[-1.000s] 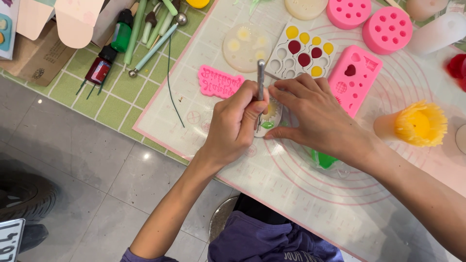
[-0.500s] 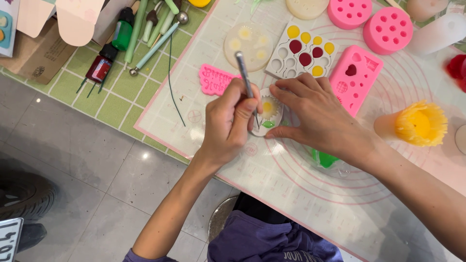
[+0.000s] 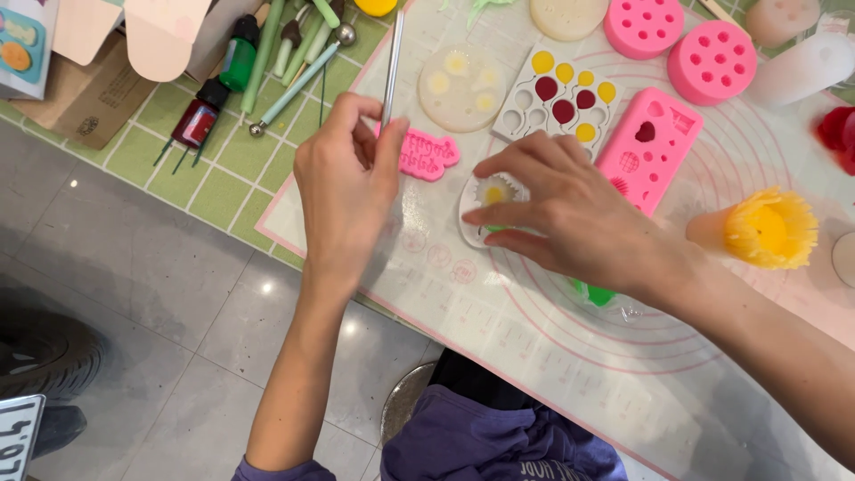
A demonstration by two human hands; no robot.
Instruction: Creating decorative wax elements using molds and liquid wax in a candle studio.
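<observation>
- Head cam view: my left hand point(image 3: 347, 191) is pinched around a thin metal rod tool point(image 3: 393, 64), which points up and away from me.
- My right hand point(image 3: 561, 214) has its fingers spread loose, fingertips resting on a small clear mold with a daisy in it point(image 3: 488, 198). It grips nothing, just holds the mold down.
- That mold sits between my hands on the translucent pink-edged mat point(image 3: 499, 338), just below a flat pink mold point(image 3: 426, 153).
- Near half of the mat toward me is mostly bare, so there's room to move there. Its left edge runs diagonally, overlapping a green grid cutting mat point(image 3: 209, 183).
- Farther out: a white palette with yellow and red wells point(image 3: 559, 93), a pink heart mold point(image 3: 650, 147), two round pink molds point(image 3: 712, 61), and a yellow frilly flower point(image 3: 770, 227) on my right.
- On the green mat: a small red bottle point(image 3: 198, 120), green tools and a brown cardboard box point(image 3: 85, 98) at the far left corner.
- Grey tile floor point(image 3: 151, 294) below the table edge.
</observation>
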